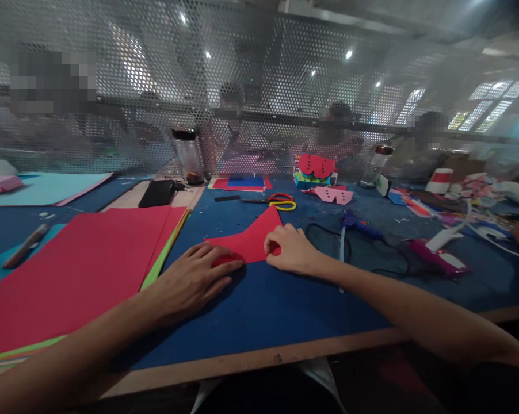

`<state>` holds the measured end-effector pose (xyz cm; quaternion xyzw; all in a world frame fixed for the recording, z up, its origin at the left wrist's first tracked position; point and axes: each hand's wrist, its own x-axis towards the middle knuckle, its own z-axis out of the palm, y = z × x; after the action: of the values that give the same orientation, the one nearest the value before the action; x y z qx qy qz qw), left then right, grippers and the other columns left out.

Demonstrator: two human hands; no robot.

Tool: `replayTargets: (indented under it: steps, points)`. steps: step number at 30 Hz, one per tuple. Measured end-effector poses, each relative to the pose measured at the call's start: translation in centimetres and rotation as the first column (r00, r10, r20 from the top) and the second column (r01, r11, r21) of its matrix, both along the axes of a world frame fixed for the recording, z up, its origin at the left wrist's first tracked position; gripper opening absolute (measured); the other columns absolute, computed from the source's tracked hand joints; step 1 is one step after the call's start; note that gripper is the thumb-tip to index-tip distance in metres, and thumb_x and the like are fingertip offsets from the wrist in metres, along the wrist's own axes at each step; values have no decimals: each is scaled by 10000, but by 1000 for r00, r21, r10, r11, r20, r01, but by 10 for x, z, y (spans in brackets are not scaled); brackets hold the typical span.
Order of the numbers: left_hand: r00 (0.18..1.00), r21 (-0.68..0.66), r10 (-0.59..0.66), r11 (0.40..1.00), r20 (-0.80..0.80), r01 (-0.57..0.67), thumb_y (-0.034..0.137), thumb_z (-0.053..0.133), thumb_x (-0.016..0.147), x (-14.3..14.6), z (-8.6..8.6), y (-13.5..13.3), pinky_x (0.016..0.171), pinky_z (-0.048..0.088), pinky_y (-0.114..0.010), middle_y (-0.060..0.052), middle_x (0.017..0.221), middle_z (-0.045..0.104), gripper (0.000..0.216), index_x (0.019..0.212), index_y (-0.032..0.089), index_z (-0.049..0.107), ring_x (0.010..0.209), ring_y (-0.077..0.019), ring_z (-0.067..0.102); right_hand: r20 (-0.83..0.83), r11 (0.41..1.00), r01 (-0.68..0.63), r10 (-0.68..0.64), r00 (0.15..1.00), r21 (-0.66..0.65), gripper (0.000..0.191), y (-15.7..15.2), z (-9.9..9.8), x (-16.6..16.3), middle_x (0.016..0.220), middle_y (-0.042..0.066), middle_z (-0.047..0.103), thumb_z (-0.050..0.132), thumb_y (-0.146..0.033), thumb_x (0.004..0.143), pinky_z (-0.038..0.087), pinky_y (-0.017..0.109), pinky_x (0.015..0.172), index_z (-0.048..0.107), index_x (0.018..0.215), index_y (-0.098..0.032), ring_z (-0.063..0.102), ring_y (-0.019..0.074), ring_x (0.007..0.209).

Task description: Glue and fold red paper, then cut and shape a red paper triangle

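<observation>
A piece of red paper (251,244) lies on the blue tabletop between my hands, with one pointed corner reaching away from me. My left hand (194,275) rests flat on its left part, fingers stretched out. At the right end, my right hand (292,248) pinches the paper's edge between thumb and fingers, and a bit of red shows inside the curl. Just beyond the paper's point lie scissors (283,201) with red and yellow handles. The parts of the paper under my fingers are hidden.
Large red sheets (82,253) are stacked at left. A phone (157,194) and a bottle (187,155) stand behind. Cut pink paper (331,194), a blue glue gun (358,224) with its cord and a magenta device (441,259) are at right. A perforated metal screen (259,63) closes off the back.
</observation>
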<state>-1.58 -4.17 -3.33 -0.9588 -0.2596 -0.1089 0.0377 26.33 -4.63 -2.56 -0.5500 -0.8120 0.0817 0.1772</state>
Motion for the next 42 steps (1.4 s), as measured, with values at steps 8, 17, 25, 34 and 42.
replayTargets:
  steps: [8, 17, 25, 34, 42]
  points:
    - [1000, -33, 19, 999, -8, -19, 380, 423, 1049, -1, -1, 0, 1070, 385, -484, -48, 1371, 558, 400, 1443, 382, 493, 1223, -268, 514, 8, 998, 61, -61, 998, 6, 82, -1, -3, 24, 946, 36, 645, 665, -222, 745, 294, 344, 752, 681, 821, -251, 520, 253, 959]
    - [1000, -45, 15, 999, 3, -15, 379, 434, 1048, -1, 0, 1, 1076, 380, -465, -27, 1387, 555, 392, 1435, 389, 499, 1248, -260, 507, -36, 995, 89, -90, 995, -48, 162, -3, -1, 45, 950, 29, 658, 635, -150, 737, 316, 353, 812, 714, 836, -251, 538, 245, 983]
    - [999, -78, 34, 996, 6, -33, 374, 438, 1044, 0, 2, -1, 1091, 370, -465, -26, 1381, 552, 386, 1424, 387, 507, 1263, -259, 494, -76, 996, 26, -19, 997, 91, 265, 0, -2, 54, 930, 35, 647, 549, -24, 744, 333, 362, 828, 704, 804, -230, 534, 235, 976]
    - [955, -282, 208, 949, 213, -143, 295, 463, 989, 34, 7, 7, 985, 438, -399, -32, 1105, 648, 236, 959, 255, 694, 1030, -221, 602, -86, 967, -230, 240, 967, 109, 252, -4, -6, 42, 950, 11, 677, 532, -19, 799, 355, 321, 819, 679, 871, -211, 596, 178, 925]
    - [892, -271, 383, 909, 239, -317, 329, 589, 838, 53, -6, 17, 918, 448, -447, -62, 943, 642, 129, 814, 228, 667, 946, -272, 593, -78, 968, -226, 235, 969, 104, 261, -4, -6, 42, 961, 19, 671, 538, -13, 780, 329, 316, 799, 678, 891, -204, 580, 183, 938]
